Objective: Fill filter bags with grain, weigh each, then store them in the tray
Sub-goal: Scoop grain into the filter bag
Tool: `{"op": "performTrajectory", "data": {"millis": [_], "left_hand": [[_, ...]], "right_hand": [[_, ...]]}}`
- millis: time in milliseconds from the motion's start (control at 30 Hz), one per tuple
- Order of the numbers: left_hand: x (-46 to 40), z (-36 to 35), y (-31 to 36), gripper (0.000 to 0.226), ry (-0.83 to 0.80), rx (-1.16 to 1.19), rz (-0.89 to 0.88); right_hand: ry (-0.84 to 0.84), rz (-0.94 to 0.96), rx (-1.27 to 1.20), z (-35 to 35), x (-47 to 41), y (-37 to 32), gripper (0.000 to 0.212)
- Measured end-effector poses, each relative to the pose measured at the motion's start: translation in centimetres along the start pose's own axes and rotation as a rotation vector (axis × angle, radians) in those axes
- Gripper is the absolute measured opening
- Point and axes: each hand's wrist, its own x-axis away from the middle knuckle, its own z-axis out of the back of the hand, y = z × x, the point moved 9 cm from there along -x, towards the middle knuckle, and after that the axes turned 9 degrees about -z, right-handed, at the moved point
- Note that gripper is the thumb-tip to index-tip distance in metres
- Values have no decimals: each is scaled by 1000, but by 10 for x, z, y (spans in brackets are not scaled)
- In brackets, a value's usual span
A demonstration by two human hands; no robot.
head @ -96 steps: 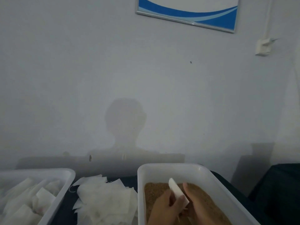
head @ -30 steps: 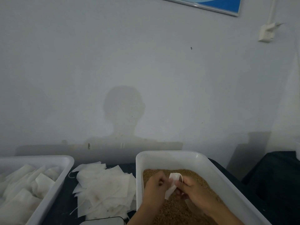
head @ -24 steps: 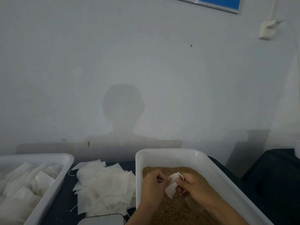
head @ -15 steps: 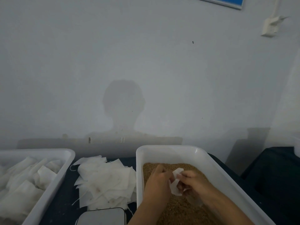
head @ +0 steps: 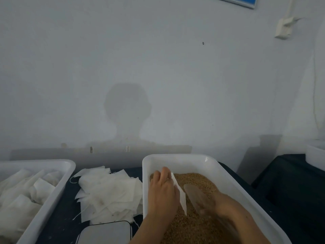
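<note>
While the left hand (head: 162,192) pinches a filter bag (head: 179,191), the blurred right hand (head: 213,204) grips a scoop (head: 194,192).

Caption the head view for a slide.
Left hand holds a filter bag over the grain tub; right hand grips a scoop.

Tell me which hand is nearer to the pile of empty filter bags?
Left. The left hand holds a bag just right of the pile of empty filter bags; the right hand is farther right, over the grain.

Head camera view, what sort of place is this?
Probably a small packing workbench: a white plastic tub of brown grain, a loose pile of empty white filter bags, and a white tray of filled bags.
</note>
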Motion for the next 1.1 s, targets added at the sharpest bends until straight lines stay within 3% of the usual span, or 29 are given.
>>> {"op": "performTrajectory", "data": {"millis": [67,267,567,667,900,1100], "left_hand": [[0,-7,-1,29,-60,17,9],[1,-12,-8,12,-91,53,104],[1,-12,-13,20,-65,-2,108],[2,-6,-19,21,-34,-62,168],[5,-8,-23,32,-54,-86,202],[6,-12,-23,23,-122,-88,196]], "right_hand": [[29,-6,38,0,2,2,83],[133,-1,244,7,1,1,29],[24,145,292,16,21,-8,28],[58,168,360,42,39,-7,11],[120,132,672,73,63,0,12],[95,246,496,44,56,-9,27]]}}
